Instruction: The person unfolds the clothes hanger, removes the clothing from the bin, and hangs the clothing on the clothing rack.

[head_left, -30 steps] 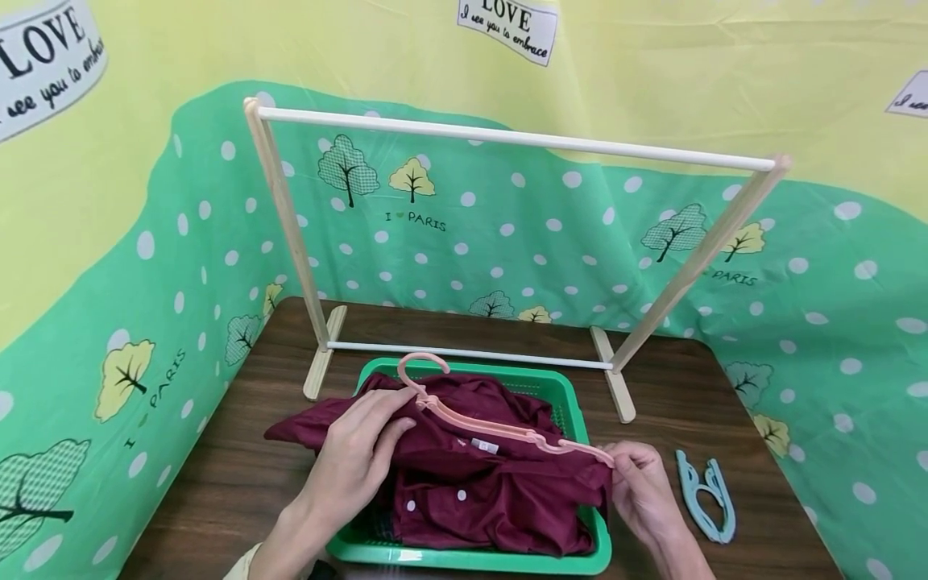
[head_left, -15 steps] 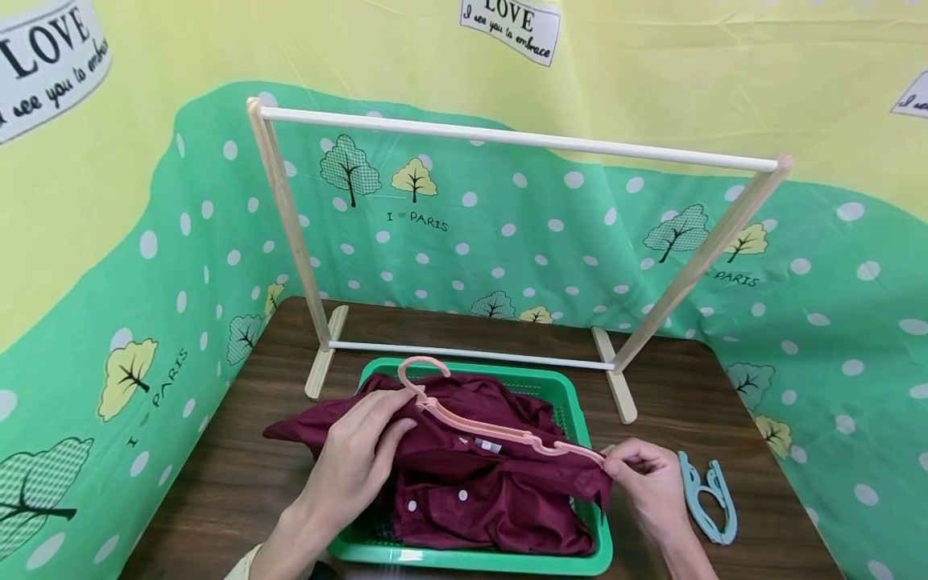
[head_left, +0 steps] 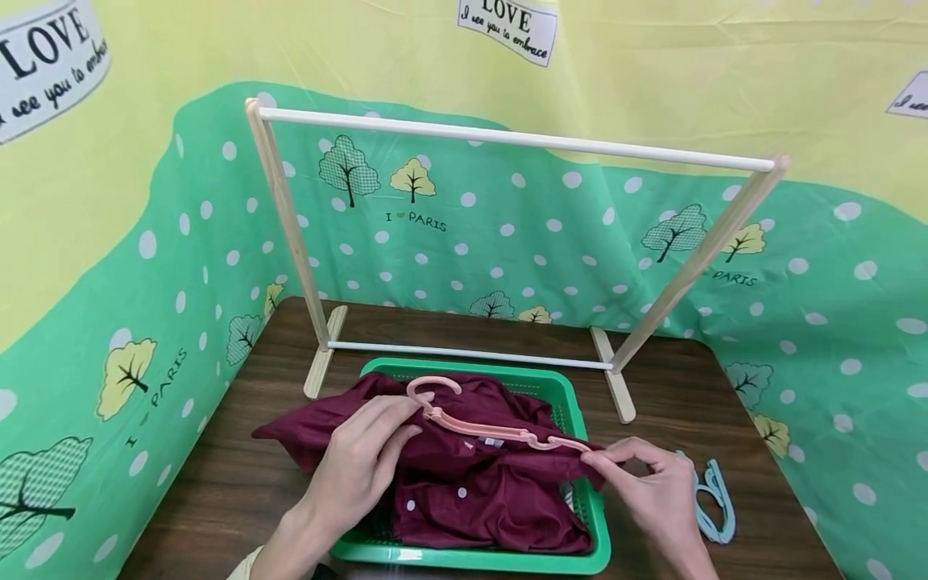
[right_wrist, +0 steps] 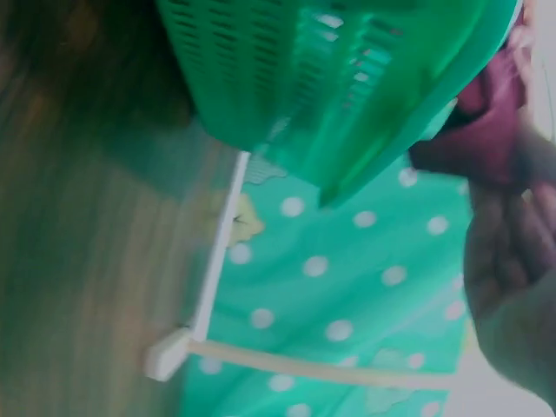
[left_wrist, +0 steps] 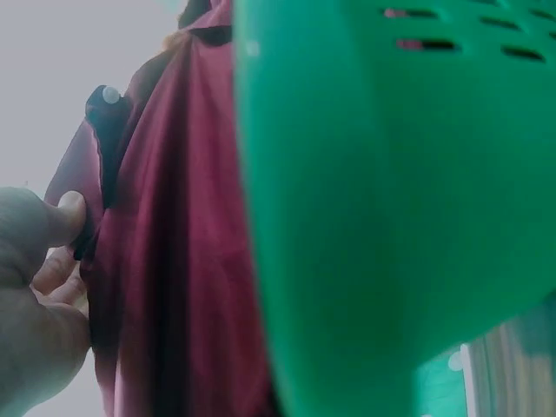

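A maroon shirt (head_left: 493,515) with white buttons lies bunched over a green basket (head_left: 471,557). Along its collar runs a pink clothes hanger (head_left: 486,429), its hook pointing up and its right arm lying at the shirt's shoulder. My left hand (head_left: 362,455) grips the shirt near the base of the hook, thumb in front. The left wrist view shows that thumb pressed on the maroon cloth (left_wrist: 165,226). At the hanger's right end, my right hand (head_left: 648,487) pinches the shirt's shoulder between thumb and fingers. Cloth hides the hanger's left arm.
Behind the basket stands a wooden clothes rack with a white top rod (head_left: 507,141) and a white lower rod (head_left: 464,353). A folded light-blue hanger (head_left: 716,499) lies on the dark wooden table (head_left: 239,451), partly behind my right hand. A printed curtain (head_left: 464,258) surrounds the table.
My right hand has moved left and inward along the shoulder, still pinching cloth. The hanger's hook has tipped slightly lower and to the right. My left hand has hardly moved.
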Demonstrator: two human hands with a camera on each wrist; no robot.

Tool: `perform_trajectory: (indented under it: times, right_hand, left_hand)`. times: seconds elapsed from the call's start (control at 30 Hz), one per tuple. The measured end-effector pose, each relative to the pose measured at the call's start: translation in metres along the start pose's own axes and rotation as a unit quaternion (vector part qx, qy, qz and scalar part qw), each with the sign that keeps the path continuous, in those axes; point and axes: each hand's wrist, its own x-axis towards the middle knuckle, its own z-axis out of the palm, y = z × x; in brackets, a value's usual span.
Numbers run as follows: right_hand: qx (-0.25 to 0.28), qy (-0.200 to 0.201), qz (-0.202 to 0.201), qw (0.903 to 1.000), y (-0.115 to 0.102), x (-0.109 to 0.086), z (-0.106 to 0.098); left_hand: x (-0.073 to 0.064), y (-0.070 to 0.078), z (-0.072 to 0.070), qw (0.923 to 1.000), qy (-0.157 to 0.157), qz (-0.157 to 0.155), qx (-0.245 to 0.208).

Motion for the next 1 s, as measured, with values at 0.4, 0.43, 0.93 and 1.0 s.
perform_trajectory:
  times: [0.4, 0.43, 0.93, 1.0]
  right_hand:
    - [-0.053, 0.044, 0.040, 0.9968, -0.031, 0.000, 0.004]
    - [-0.022, 0.046, 0.083, 0.9952, -0.033, 0.000, 0.004]
    - [0.002, 0.169, -0.088, 0.9816, -0.019, -0.003, 0.018]
    - [-0.047, 0.191, -0.157, 0.9679, -0.016, 0.000, 0.021]
  left_hand:
    - [-0.002, -0.002, -0.003, 0.9987, 0.048, -0.013, -0.015]
    - [-0.002, -0.001, -0.003, 0.9984, 0.051, -0.019, -0.012]
    - [-0.006, 0.004, 0.002, 0.9985, 0.039, -0.036, 0.010]
    - [-0.006, 0.004, 0.002, 0.9989, 0.040, -0.024, 0.009]
